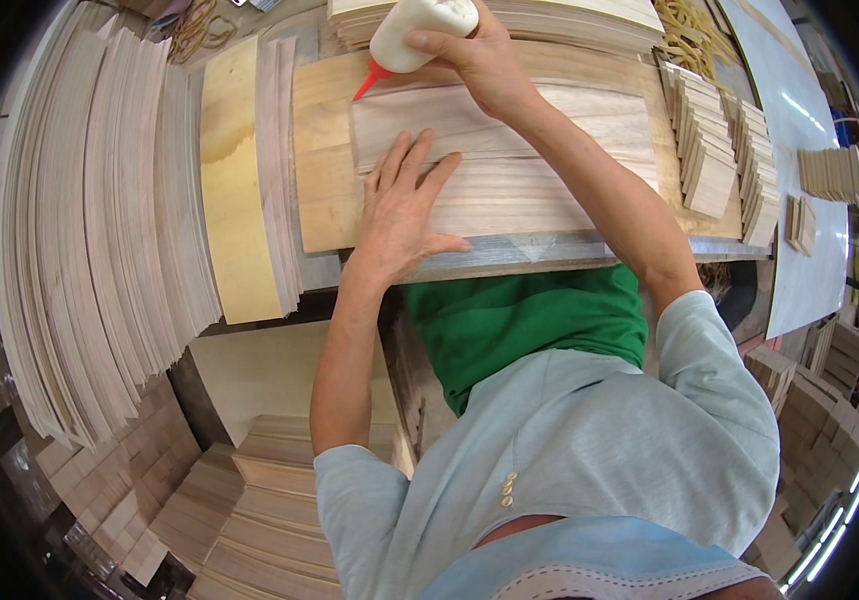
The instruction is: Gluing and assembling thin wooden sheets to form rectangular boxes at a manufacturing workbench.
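Observation:
My right hand is wrapped round a white squeeze bottle, tipped so that its red nozzle points down at the far left corner of a thin pale wooden board. Against the near side of that board lie more pale wood strips. My left hand rests flat across the left end of the wood, fingers spread, holding nothing. Beneath them is a wider yellowish wooden base board. The bottle's contents cannot be made out.
Tall rows of thin boards and a yellow board stand at left. Small stacked wood pieces lie at right, with rubber bands behind. More boards sit at the back. Below left are stacked wooden panels.

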A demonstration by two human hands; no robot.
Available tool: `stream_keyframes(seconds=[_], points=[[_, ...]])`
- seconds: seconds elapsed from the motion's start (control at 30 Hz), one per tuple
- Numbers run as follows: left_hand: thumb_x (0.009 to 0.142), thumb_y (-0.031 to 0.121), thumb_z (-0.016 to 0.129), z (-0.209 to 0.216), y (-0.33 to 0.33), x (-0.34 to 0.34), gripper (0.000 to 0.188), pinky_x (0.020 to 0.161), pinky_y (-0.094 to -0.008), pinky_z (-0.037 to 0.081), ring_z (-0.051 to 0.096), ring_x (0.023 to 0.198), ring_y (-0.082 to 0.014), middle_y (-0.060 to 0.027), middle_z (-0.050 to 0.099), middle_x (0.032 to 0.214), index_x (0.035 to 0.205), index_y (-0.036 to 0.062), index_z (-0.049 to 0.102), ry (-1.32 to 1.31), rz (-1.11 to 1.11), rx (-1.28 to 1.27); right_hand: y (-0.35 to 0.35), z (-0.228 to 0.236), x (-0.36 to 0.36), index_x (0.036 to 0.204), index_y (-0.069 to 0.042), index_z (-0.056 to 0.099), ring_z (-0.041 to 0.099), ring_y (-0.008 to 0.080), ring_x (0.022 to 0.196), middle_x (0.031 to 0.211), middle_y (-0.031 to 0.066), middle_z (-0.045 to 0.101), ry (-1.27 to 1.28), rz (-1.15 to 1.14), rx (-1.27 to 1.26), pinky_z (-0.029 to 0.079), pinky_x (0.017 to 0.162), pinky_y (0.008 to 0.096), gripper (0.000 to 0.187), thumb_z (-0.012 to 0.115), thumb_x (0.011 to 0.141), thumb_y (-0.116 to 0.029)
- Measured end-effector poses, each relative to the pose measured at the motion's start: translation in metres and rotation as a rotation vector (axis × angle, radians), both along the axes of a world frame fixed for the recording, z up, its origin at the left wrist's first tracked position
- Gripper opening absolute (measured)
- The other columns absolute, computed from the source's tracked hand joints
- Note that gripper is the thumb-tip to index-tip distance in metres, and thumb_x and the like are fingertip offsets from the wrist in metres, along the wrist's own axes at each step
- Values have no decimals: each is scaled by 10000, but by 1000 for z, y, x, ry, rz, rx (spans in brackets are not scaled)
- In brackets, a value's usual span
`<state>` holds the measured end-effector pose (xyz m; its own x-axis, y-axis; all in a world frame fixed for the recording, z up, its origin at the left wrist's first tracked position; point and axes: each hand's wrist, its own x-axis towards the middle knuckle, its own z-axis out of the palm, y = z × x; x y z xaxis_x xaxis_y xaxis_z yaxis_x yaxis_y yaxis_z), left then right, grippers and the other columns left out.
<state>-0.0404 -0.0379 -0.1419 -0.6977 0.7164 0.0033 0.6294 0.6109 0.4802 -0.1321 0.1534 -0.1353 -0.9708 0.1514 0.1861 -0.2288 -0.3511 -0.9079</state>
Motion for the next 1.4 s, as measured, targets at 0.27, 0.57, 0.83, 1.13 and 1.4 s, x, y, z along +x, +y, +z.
stream_keyframes(seconds=[0.27, 0.57, 0.83, 1.13, 1.4], points=[[493, 387, 872, -1, -1, 1, 1003, 1126, -488, 232, 216, 1415, -323, -104, 256, 1527, 1384, 189, 455, -15, 13, 3, 7, 8, 7, 1201, -10, 520, 591, 160, 1016, 1080, 69, 632, -2, -52, 169, 485, 889, 307, 533, 794, 758, -122], [489, 323, 880, 4, 2, 3, 1017, 1124, -498, 222, 182, 1433, -301, -68, 238, 1549, 1403, 191, 453, -46, 26, -9, 58, 14, 30, 1232, -11, 492, 574, 168, 1059, 1116, 82, 613, 16, -121, 251, 479, 912, 310, 571, 785, 743, -52], [473, 268, 897, 9, 6, 5, 1039, 1126, -496, 216, 190, 1433, -302, -73, 246, 1550, 1406, 184, 449, -43, 25, -46, 129, 44, 80, 1238, -14, 494, 575, 174, 1056, 1132, 85, 611, -128, -249, 540, 463, 933, 314, 588, 790, 734, -78], [496, 248, 897, 12, 11, 6, 1003, 1133, -485, 204, 186, 1434, -303, -90, 241, 1549, 1393, 153, 458, -56, 22, -77, 199, 44, 122, 1230, -14, 519, 582, 177, 1057, 1110, 82, 624, -108, -380, 396, 465, 923, 306, 519, 734, 757, -4], [496, 254, 893, 15, 13, 6, 1025, 1138, -494, 186, 176, 1437, -304, -104, 233, 1550, 1409, 147, 441, -72, 30, -85, 231, 60, 142, 1237, -14, 513, 582, 179, 1058, 1112, 77, 622, -80, -419, 502, 464, 924, 306, 501, 701, 775, 23]])
